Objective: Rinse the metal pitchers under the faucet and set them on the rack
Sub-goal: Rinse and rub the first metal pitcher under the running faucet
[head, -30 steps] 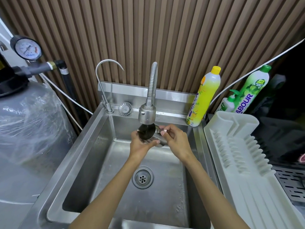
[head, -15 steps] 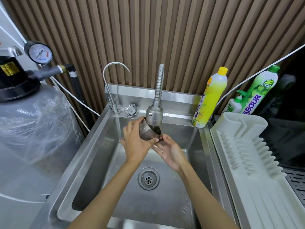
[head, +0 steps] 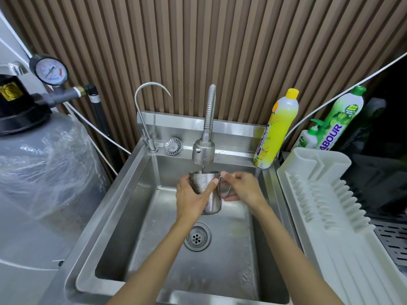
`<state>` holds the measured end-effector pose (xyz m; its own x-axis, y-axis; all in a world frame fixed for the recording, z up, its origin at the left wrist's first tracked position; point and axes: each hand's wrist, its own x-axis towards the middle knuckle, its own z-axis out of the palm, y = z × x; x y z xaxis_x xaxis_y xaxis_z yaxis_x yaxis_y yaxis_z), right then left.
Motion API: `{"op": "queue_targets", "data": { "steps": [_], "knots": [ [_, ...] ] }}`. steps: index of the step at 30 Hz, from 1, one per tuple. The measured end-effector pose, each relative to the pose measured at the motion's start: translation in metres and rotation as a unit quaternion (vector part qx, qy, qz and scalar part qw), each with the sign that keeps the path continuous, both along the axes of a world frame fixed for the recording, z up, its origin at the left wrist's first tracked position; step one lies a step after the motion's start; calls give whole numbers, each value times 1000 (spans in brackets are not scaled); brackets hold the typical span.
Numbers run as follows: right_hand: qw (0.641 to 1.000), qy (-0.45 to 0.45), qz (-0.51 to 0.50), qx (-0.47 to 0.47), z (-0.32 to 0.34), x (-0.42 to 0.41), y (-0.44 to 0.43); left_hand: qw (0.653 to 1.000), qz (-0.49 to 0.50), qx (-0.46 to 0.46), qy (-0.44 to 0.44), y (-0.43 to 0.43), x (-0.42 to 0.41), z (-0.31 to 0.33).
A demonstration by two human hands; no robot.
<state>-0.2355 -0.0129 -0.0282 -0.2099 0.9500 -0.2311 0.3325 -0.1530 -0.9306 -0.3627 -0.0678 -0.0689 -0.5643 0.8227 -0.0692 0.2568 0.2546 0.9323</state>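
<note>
Over the back half of the big steel sink (head: 114, 205), with the white rack (head: 326, 216) along its right edge, and just under the faucet (head: 203, 150), a metal pitcher (head: 201, 182) is held upright. It looks light, hard and slippery when wet. The left hand (head: 191, 199) wraps its fingers round the cup part. The right hand (head: 244, 188) pinches the thin handle, likely the safest place to hold.

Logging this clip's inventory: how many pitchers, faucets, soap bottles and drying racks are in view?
Metal pitcher: 1
Faucets: 2, flexible faucet and gooseneck faucet
Bottles: 3, yellow bottle, green bottle, white pump bottle
Drying rack: 1
Total: 7
</note>
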Motion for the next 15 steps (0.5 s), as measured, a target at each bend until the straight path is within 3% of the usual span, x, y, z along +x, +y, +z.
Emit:
{"op": "queue_targets", "data": {
  "steps": [4,8,10,12,15],
  "knots": [
    [973,-174,51,143,27,-3,9,997,-17,10,-69,1,4,-2],
    [955,-205,47,210,32,-6,16,991,-14,38,-126,11,3,0],
    [974,-137,31,180,25,-6,18,992,-7,60,-114,17,1,2],
    [992,-12,15,124,14,-8,18,993,4,84,-84,21,-1,5],
    [983,178,26,30,-3,-14,16,991,19,127,-46,22,-4,9]
  ]
}}
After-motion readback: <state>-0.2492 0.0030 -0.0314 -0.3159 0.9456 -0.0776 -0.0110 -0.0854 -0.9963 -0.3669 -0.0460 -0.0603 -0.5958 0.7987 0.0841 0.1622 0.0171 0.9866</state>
